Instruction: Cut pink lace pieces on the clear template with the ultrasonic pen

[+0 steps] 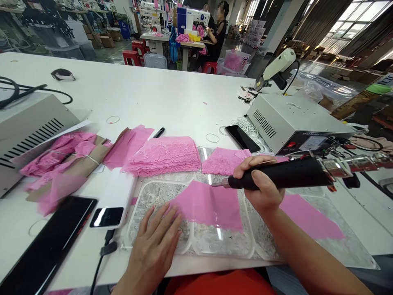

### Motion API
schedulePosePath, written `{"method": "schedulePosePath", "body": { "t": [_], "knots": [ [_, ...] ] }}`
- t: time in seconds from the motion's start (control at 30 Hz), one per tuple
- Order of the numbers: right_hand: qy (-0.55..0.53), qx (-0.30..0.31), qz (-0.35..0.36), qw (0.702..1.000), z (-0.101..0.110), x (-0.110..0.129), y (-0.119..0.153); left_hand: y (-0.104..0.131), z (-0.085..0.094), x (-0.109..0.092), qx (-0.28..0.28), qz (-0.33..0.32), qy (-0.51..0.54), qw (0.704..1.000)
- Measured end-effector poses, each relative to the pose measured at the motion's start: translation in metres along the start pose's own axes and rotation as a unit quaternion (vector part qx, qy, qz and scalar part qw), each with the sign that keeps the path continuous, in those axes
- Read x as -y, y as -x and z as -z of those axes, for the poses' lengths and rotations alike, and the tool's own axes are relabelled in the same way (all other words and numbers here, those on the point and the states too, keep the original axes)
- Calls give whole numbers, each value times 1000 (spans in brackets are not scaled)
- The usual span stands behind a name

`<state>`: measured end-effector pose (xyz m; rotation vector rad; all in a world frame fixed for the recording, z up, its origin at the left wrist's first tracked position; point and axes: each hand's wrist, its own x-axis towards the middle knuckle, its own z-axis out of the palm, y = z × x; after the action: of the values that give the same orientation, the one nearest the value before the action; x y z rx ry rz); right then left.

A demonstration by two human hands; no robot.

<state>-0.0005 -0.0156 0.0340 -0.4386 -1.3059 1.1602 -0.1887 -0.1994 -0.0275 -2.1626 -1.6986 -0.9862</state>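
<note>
My right hand [264, 184] is wrapped round the black handle of a handheld ultrasonic welder [285, 175]. Its thin metal tip points left, over the upper edge of a pink fabric piece [211, 205]; whether it touches cannot be told. My left hand [158, 237] lies flat with fingers stretched out, its fingertips at the left end of that piece. Beneath is a clear board [222, 246] with rounded panels. A stack of pink lace pieces [166, 155] sits behind, with a smaller lace piece [225, 160] to its right. Another pink piece [311, 217] lies under my right forearm's side.
At the right stands a grey control box [297, 119], with a phone [242, 138] beside it. On the left are tied pink bundles [67, 159], a white power bank [113, 200], a black device [49, 246] and another grey box [33, 131]. A person [216, 37] sits at a sewing machine beyond.
</note>
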Motion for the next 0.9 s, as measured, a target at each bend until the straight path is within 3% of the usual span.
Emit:
{"method": "schedulePosePath", "body": {
  "t": [0.43, 0.57, 0.77, 0.9],
  "knots": [
    [29, -5, -6, 1000, -4, -1, 0, 4, 4, -4, 6, 21, -5, 1000],
    [14, -10, -8, 1000, -16, -3, -1, 10, 8, -8, 7, 41, -26, 999],
    [-24, 34, -33, 999, -44, -12, 2, 17, 8, -8, 16, 68, -32, 997],
    [-33, 45, -34, 998, -51, -17, 5, 19, 7, -7, 30, 68, -36, 997]
  ]
}}
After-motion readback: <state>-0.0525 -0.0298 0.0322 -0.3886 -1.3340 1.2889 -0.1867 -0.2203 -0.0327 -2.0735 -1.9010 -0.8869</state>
